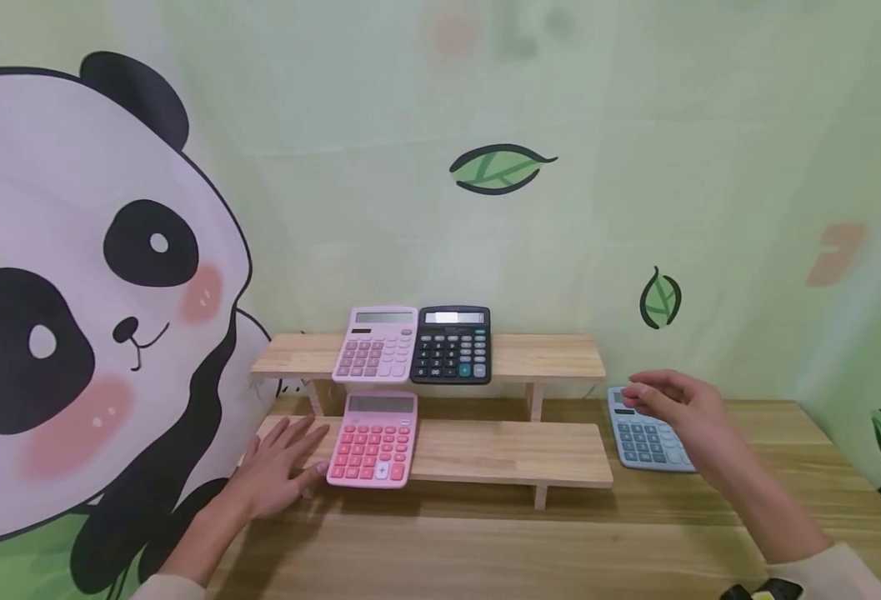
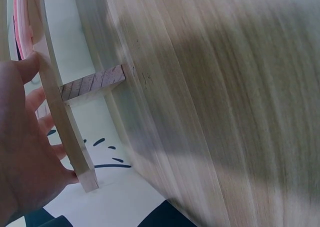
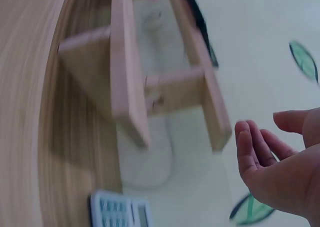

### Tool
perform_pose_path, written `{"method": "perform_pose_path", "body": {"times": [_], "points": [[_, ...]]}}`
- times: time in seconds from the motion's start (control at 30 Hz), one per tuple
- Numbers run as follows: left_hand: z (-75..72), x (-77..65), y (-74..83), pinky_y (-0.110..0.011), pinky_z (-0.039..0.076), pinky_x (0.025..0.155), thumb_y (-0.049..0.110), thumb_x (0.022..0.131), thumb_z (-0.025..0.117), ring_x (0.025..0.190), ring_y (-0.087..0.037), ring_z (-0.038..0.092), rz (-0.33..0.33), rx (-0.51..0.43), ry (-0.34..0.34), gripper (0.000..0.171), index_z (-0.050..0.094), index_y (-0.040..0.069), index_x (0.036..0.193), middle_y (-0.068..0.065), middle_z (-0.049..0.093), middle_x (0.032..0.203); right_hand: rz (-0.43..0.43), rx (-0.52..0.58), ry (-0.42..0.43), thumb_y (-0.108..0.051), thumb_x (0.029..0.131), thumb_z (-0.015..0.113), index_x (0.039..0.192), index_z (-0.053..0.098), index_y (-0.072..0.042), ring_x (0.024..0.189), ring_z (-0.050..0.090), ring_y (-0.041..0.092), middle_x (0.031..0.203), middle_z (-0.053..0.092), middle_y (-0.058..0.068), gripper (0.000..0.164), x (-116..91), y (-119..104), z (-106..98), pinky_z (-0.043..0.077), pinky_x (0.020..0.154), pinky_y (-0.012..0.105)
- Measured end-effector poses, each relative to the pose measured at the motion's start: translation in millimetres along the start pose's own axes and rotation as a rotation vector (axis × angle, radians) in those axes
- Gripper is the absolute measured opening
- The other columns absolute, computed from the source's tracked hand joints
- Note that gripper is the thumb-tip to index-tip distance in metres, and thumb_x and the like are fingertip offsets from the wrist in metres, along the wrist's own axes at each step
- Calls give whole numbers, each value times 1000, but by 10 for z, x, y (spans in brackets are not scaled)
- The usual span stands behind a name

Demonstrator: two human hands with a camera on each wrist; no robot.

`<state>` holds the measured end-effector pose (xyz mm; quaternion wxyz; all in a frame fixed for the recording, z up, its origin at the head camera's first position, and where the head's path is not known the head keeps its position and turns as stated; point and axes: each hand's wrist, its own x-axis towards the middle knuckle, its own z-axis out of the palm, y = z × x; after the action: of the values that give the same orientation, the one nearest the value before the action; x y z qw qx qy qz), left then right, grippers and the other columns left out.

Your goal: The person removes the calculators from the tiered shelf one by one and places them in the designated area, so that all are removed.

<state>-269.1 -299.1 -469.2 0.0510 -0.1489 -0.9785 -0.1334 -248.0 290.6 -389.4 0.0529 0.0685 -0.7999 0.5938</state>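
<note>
Behind the wooden counter [image 1: 440,554] we observe a panda-printed backdrop [image 1: 380,200]. The left hand [image 1: 278,468] rests on the lower shelf [image 1: 508,450], fingers spread and released; whether it touches the bright pink calculator [image 1: 371,443], we cannot tell. The right hand [image 1: 683,408] hangs above the blue calculator [image 1: 641,446] on the counter, fingers loosely bent, grasping nothing, partly hiding it; the right wrist view crops it. Upper shelf [image 1: 548,358]: pale pink calculator [image 1: 376,343], black calculator [image 1: 451,346].

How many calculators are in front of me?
4: a pale pink calculator and a black calculator on the upper shelf, a bright pink calculator on the lower shelf, and a blue calculator on the table, partly behind the right hand.
</note>
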Motion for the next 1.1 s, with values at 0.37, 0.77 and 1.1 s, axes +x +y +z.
{"method": "perform_pose_path", "body": {"times": [0.37, 0.77, 1.1], "points": [[13, 2, -1, -85, 10, 114, 63, 104, 51, 155, -55, 21, 1, -5, 10, 71, 50, 19, 160, -18, 37, 168, 4, 108, -132, -27, 109, 63, 140, 60, 4, 115, 73, 25, 130, 70, 23, 44, 167, -289, 776, 49, 114, 44], [4, -13, -2, -85, 10, 114, 62, 104, 52, 154, -55, 22, 3, -4, 24, 71, 50, 19, 160, -19, 38, 168, 72, 232, -172, -23, 109, 63, 137, 64, 1, 118, 72, 29, 125, 75, 16, 37, 285, -410, 1364, 50, 112, 49], [31, 8, -9, -85, 10, 115, 63, 104, 52, 154, -55, 23, -1, 5, 20, 71, 50, 19, 160, -19, 38, 168, 111, 332, -152, -21, 110, 61, 127, 71, 2, 112, 75, 30, 120, 76, 19, 30, 392, -367, 1701, 57, 103, 42]]}}
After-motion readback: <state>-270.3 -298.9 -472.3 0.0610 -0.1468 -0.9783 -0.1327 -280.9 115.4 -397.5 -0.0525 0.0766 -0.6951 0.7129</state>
